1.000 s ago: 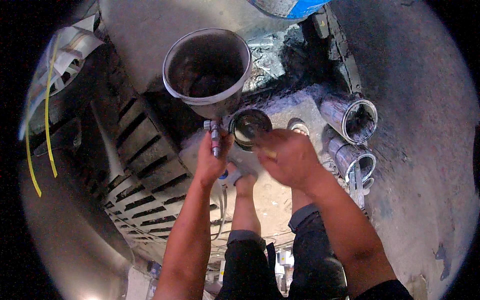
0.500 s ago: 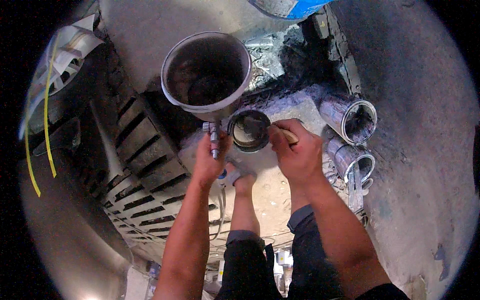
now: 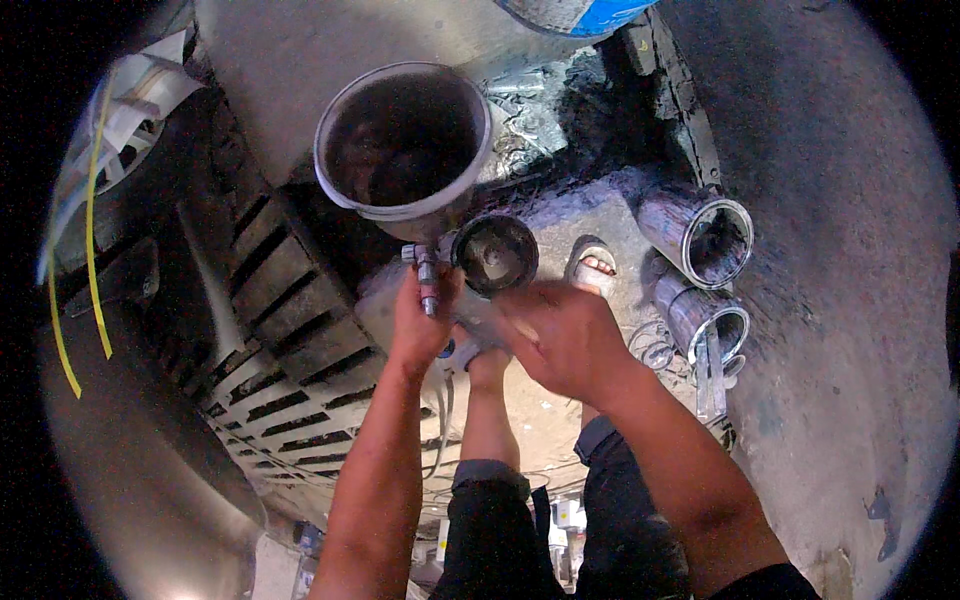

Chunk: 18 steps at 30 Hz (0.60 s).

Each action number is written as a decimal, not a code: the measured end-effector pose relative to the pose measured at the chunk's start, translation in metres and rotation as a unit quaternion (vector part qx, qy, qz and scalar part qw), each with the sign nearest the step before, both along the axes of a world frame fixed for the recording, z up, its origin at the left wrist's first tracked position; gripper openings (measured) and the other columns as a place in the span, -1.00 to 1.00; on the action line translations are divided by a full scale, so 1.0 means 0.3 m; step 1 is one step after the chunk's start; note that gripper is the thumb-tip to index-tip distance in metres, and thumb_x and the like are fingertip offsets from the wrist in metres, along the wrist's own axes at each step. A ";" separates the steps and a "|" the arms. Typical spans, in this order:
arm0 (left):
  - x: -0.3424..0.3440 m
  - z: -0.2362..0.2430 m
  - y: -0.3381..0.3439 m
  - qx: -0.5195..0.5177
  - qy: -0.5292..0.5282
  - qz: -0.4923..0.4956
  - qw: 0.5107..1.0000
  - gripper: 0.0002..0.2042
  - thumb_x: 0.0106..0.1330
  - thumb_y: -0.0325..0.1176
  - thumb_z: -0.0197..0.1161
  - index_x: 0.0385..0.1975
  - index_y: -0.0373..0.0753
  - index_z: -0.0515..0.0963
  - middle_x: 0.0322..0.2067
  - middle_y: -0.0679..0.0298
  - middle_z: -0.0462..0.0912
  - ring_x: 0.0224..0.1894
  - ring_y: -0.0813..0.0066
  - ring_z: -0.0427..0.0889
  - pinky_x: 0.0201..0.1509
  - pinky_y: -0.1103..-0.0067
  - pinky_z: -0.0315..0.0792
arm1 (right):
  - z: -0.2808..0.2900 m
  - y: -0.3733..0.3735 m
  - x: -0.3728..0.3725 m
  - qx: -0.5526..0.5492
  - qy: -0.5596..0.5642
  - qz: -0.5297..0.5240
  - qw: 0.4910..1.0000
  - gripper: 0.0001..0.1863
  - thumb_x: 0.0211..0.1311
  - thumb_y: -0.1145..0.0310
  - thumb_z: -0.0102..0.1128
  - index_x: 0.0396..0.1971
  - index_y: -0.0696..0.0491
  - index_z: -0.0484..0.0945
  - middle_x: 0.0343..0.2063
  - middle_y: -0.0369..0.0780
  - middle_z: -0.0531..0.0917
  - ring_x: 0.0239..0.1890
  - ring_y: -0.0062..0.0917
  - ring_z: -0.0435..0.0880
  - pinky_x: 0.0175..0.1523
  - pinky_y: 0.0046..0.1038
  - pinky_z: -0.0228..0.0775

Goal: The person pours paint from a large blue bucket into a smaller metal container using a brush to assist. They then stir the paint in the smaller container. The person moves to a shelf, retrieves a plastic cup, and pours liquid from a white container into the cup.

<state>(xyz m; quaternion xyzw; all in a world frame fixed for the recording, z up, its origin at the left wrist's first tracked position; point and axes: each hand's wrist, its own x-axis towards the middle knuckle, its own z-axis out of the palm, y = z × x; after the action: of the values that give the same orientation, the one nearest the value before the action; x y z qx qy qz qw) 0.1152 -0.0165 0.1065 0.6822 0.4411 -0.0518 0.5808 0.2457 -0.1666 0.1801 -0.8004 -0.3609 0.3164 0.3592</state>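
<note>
My left hand (image 3: pixel 428 310) is closed round a spray gun, its metal fittings (image 3: pixel 426 272) showing above the fingers. A wide, dark-stained cup (image 3: pixel 405 212) sits on top of the gun, its inside dark. To the right of the gun is a small round dark can (image 3: pixel 515 232) with pale residue at its bottom; what bears it is hidden. My right hand (image 3: pixel 575 340) is closed, blurred by motion, just below that can. It grips a brush (image 3: pixel 478 318) with a pale wooden handle; its greyish end is smeared and points toward the left hand.
Two paint-smeared metal cans (image 3: pixel 672 222) lie at the right, with flat strips (image 3: pixel 710 375) by the lower one. A slatted pallet (image 3: pixel 295 290) runs along the left, beside a dark curved panel (image 3: pixel 130 470). A blue container (image 3: pixel 590 15) stands at the far edge. My sandalled foot (image 3: pixel 598 265) shows ahead.
My right hand has moved left and nearer me with the brush, away from the small can's right side, uncovering my right foot. The spray gun and cup have shifted slightly left.
</note>
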 end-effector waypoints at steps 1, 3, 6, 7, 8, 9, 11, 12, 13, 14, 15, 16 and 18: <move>-0.016 -0.019 0.009 0.003 -0.007 -0.003 1.000 -0.84 0.22 -0.40 0.23 -0.28 -0.24 0.41 -0.39 0.32 0.50 -0.33 0.55 0.44 -0.20 0.56 0.37 | 0.011 -0.013 -0.002 -0.012 0.018 0.020 1.000 -0.77 -0.02 0.40 0.20 -0.29 0.10 0.59 -0.38 -0.12 0.63 -0.33 -0.20 0.60 -0.26 -0.27 0.45; -0.022 -0.022 0.022 0.009 -0.006 -0.014 1.000 -0.84 0.22 -0.40 0.23 -0.28 -0.24 0.41 -0.39 0.31 0.50 -0.34 0.54 0.45 -0.21 0.56 0.37 | 0.009 -0.041 0.041 0.021 -0.022 -0.007 1.000 -0.75 -0.01 0.38 0.22 -0.29 0.10 0.58 -0.41 -0.11 0.62 -0.36 -0.21 0.60 -0.28 -0.26 0.44; -0.018 -0.017 0.025 0.009 0.016 -0.026 0.999 -0.83 0.22 -0.39 0.24 -0.28 -0.24 0.41 -0.39 0.31 0.51 -0.34 0.54 0.45 -0.21 0.56 0.37 | -0.047 -0.009 0.114 -0.002 -0.022 -0.002 1.000 -0.76 -0.02 0.36 0.24 -0.30 0.10 0.58 -0.41 -0.11 0.62 -0.35 -0.22 0.60 -0.28 -0.27 0.44; -0.018 -0.025 0.023 0.005 0.018 -0.023 1.000 -0.83 0.22 -0.38 0.24 -0.28 -0.24 0.41 -0.38 0.31 0.51 -0.34 0.54 0.45 -0.21 0.56 0.37 | -0.022 0.007 0.112 -0.003 -0.016 0.025 1.000 -0.77 -0.03 0.37 0.24 -0.32 0.10 0.59 -0.41 -0.11 0.62 -0.35 -0.22 0.60 -0.28 -0.26 0.44; -0.020 -0.030 0.024 0.001 0.020 -0.020 1.000 -0.82 0.22 -0.38 0.24 -0.28 -0.24 0.41 -0.38 0.31 0.51 -0.34 0.54 0.45 -0.21 0.56 0.37 | 0.009 0.022 0.100 -0.003 -0.008 0.053 0.999 -0.78 -0.03 0.38 0.24 -0.33 0.11 0.59 -0.41 -0.12 0.62 -0.35 -0.22 0.60 -0.27 -0.26 0.43; -0.021 -0.031 0.024 0.000 0.017 -0.016 1.000 -0.81 0.22 -0.36 0.25 -0.25 -0.24 0.43 -0.35 0.31 0.53 -0.31 0.53 0.46 -0.18 0.56 0.38 | 0.027 0.026 0.088 -0.004 -0.001 0.080 0.997 -0.79 -0.04 0.39 0.24 -0.34 0.11 0.59 -0.41 -0.12 0.62 -0.35 -0.22 0.59 -0.27 -0.26 0.43; -0.020 -0.026 0.026 -0.002 0.008 -0.009 1.000 -0.77 0.22 -0.32 0.25 -0.19 -0.25 0.47 -0.29 0.31 0.57 -0.25 0.52 0.49 -0.11 0.54 0.39 | 0.010 -0.017 0.093 -0.051 -0.019 0.088 0.995 -0.78 -0.04 0.42 0.25 -0.32 0.12 0.58 -0.39 -0.12 0.63 -0.32 -0.25 0.62 -0.22 -0.33 0.46; -0.014 -0.023 0.027 0.004 0.012 -0.012 1.000 -0.77 0.22 -0.33 0.25 -0.19 -0.26 0.47 -0.28 0.31 0.57 -0.24 0.52 0.49 -0.11 0.54 0.39 | -0.019 -0.048 0.111 -0.035 -0.020 0.043 0.998 -0.77 -0.03 0.42 0.25 -0.31 0.11 0.58 -0.38 -0.11 0.63 -0.33 -0.28 0.63 -0.22 -0.37 0.47; -0.009 -0.020 0.029 0.010 0.016 -0.016 1.000 -0.77 0.22 -0.34 0.24 -0.19 -0.26 0.47 -0.28 0.31 0.57 -0.24 0.52 0.49 -0.11 0.54 0.39 | -0.035 -0.066 0.127 -0.019 -0.022 -0.002 1.000 -0.77 -0.02 0.42 0.25 -0.30 0.11 0.58 -0.37 -0.10 0.63 -0.34 -0.30 0.64 -0.21 -0.40 0.48; -0.014 -0.019 0.033 0.018 0.023 -0.018 0.999 -0.78 0.22 -0.35 0.24 -0.19 -0.26 0.47 -0.28 0.31 0.57 -0.24 0.52 0.49 -0.11 0.54 0.39 | -0.012 -0.057 0.151 -0.042 0.071 -0.109 0.991 -0.80 0.02 0.41 0.25 -0.30 0.09 0.58 -0.40 -0.14 0.64 -0.39 -0.42 0.66 -0.21 -0.50 0.48; -0.023 -0.028 0.038 0.019 0.017 -0.015 1.000 -0.78 0.22 -0.36 0.23 -0.18 -0.26 0.47 -0.28 0.31 0.57 -0.24 0.52 0.49 -0.10 0.54 0.39 | -0.011 -0.052 0.167 -0.026 0.092 -0.161 0.982 -0.82 0.04 0.40 0.25 -0.33 0.10 0.57 -0.41 -0.17 0.65 -0.40 -0.45 0.65 -0.25 -0.49 0.48; -0.038 -0.044 0.044 0.021 0.012 -0.013 1.000 -0.78 0.22 -0.36 0.23 -0.18 -0.25 0.47 -0.28 0.31 0.57 -0.24 0.52 0.49 -0.10 0.54 0.39 | -0.018 -0.046 0.183 -0.010 0.115 -0.213 0.970 -0.83 0.05 0.38 0.25 -0.36 0.11 0.57 -0.43 -0.19 0.65 -0.42 -0.47 0.64 -0.29 -0.48 0.48; -0.050 -0.060 0.046 0.018 0.004 -0.004 1.000 -0.79 0.23 -0.36 0.22 -0.18 -0.25 0.47 -0.28 0.31 0.57 -0.24 0.51 0.49 -0.10 0.54 0.39 | -0.010 -0.038 0.240 0.004 0.197 -0.316 0.928 -0.84 0.08 0.35 0.24 -0.38 0.12 0.55 -0.45 -0.24 0.64 -0.44 -0.54 0.62 -0.34 -0.49 0.47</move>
<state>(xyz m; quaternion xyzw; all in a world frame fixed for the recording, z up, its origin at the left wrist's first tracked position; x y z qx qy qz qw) 0.1001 -0.0026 0.0885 0.6940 0.4419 -0.0487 0.5664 0.3176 -0.1779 0.1772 -0.7933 -0.0129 0.3363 0.5074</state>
